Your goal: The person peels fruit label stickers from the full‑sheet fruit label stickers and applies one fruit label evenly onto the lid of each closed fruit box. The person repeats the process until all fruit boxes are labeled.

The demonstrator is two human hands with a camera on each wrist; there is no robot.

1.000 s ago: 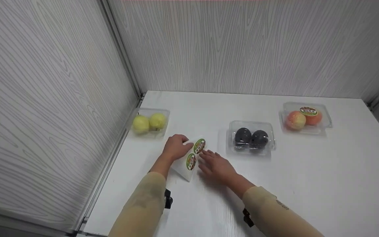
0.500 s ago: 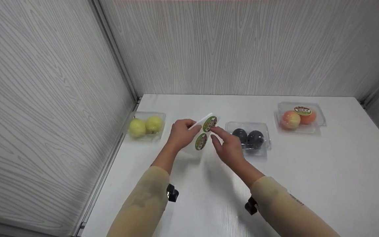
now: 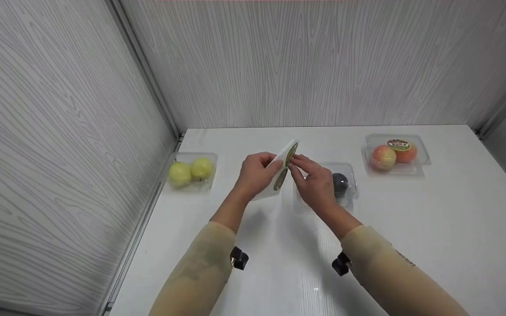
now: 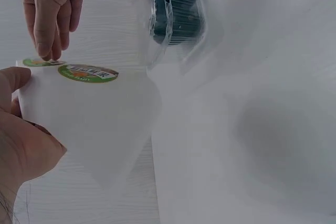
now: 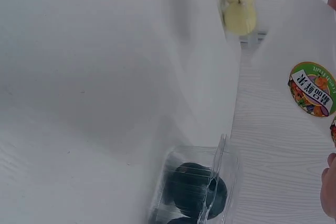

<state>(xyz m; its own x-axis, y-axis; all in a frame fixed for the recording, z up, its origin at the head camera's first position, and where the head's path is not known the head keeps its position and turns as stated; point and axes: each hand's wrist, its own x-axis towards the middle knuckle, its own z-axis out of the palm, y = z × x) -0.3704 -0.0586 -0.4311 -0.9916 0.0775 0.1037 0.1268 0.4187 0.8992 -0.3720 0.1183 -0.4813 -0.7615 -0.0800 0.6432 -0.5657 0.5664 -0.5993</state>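
Observation:
My left hand (image 3: 258,174) holds a white sticker sheet (image 4: 94,114) between thumb and fingers, lifted and tilted over the table. Two oval fruit-print stickers show on it, an upper sticker (image 3: 291,153) and a lower sticker (image 3: 280,179). At the upper one, the thumb and fingertips of my right hand (image 3: 316,182) pinch close together on its edge. Just beneath that hand sits a clear plastic box of dark round fruit (image 3: 340,184), partly covered by it in the head view. The right wrist view shows the lower sticker (image 5: 314,88) flat on the sheet.
On the left of the white table (image 3: 433,228) lies a clear box with two yellow-green pears (image 3: 190,170). At the back right, another clear box (image 3: 417,142) holds two red-orange fruits and bears an oval sticker (image 3: 399,145). Grey wood-grain panels (image 3: 314,66) stand behind and beside.
Both hands have risen forward and right with the sheet, which now turns more edge-on. My right hand's thumb and fingers have drawn together at the upper sticker. The fruit boxes stay put.

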